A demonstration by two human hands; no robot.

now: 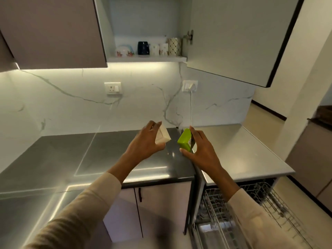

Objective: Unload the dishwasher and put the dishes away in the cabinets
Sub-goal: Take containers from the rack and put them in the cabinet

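Observation:
My left hand [145,141] grips a small white square container [162,135], tilted, above the dark counter. My right hand [201,150] holds a small green square container [184,140] between fingers and thumb, just right of the white one. The two containers are apart. The dishwasher [233,212] stands open at the lower right with its wire racks pulled out. Up above, the wall cabinet [147,59] is open; its shelf carries a floral bowl [124,51], a dark mug [143,48] and several light cups [167,46].
The open cabinet door [239,38] hangs out at the upper right, above head-height of my hands. A steel counter [45,159] runs left, a pale counter [242,150] right. Wall sockets [112,88] and a plugged white cable [191,108] sit on the marble backsplash.

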